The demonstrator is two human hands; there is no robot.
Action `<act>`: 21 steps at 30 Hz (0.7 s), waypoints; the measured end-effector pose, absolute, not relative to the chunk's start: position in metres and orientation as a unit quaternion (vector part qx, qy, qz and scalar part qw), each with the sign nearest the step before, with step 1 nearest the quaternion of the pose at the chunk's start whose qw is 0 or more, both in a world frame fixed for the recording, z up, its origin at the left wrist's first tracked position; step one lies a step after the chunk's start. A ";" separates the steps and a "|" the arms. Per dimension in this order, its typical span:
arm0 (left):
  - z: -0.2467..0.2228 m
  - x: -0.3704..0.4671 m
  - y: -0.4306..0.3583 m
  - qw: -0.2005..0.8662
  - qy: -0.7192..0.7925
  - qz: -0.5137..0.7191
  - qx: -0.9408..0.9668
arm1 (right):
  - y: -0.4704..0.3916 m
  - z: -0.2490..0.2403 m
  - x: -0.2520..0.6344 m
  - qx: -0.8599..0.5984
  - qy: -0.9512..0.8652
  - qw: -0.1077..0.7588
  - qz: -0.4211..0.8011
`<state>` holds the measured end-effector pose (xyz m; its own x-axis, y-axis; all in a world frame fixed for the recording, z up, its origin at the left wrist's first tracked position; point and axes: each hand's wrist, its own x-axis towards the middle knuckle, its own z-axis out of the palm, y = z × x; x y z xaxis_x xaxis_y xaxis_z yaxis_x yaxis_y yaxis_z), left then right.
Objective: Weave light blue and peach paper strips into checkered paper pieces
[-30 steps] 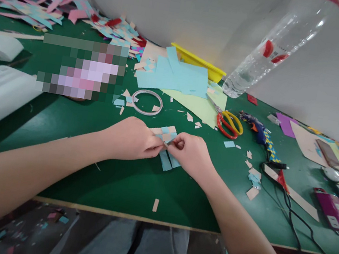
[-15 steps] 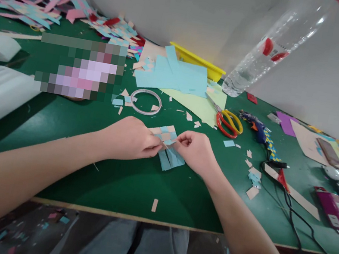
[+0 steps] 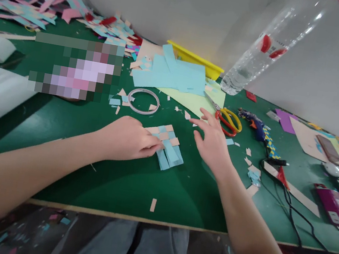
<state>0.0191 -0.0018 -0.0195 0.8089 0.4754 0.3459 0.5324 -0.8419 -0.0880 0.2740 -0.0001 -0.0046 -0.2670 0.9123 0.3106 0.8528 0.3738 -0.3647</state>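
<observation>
A small piece of woven paper (image 3: pixel 168 146) in light blue and peach lies on the green table, its blue strips loose at the near end. My left hand (image 3: pixel 132 140) is closed on its left side, thumb and finger pinched at the weave. To the right, my right hand (image 3: pixel 213 139) is off the paper with its fingers spread and nothing in them. Just beyond that hand are scissors (image 3: pixel 231 122) with red and yellow handles, lying on pale green paper (image 3: pixel 190 103).
Behind my hands lies a roll of tape (image 3: pixel 143 101) among paper scraps. Blue paper sheets (image 3: pixel 178 76) and a yellow tray (image 3: pixel 197 62) are at the wall. A tilted plastic bottle (image 3: pixel 258 50) stands at the back right; a glue gun (image 3: pixel 256 127) with cable lies below it.
My right hand has let go of the woven paper and moved up and right, its fingers opening. My left hand stays pinched on the paper.
</observation>
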 end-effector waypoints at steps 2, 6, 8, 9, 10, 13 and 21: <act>-0.019 0.019 -0.002 0.089 -0.267 -0.154 -0.947 | -0.002 -0.002 0.274 -0.537 -0.806 0.249 0.023; -0.018 0.019 -0.003 0.096 -0.262 -0.164 -0.946 | -0.008 0.009 0.273 -0.537 -0.802 0.255 0.059; -0.016 0.017 -0.003 0.101 -0.259 -0.178 -0.944 | -0.011 0.016 0.275 -0.457 -0.850 0.229 0.125; -0.015 0.016 -0.003 0.103 -0.256 -0.184 -0.943 | -0.012 0.019 0.276 -0.422 -0.869 0.202 0.163; -0.015 0.016 -0.004 0.106 -0.252 -0.191 -0.943 | -0.013 0.022 0.277 -0.390 -0.880 0.175 0.208; -0.012 0.016 -0.006 0.107 -0.227 -0.208 -0.945 | -0.013 0.025 0.277 -0.343 -0.891 0.142 0.262; -0.017 0.022 -0.009 0.052 -0.158 -0.203 -0.965 | -0.013 0.011 0.261 -0.354 -0.868 0.203 0.284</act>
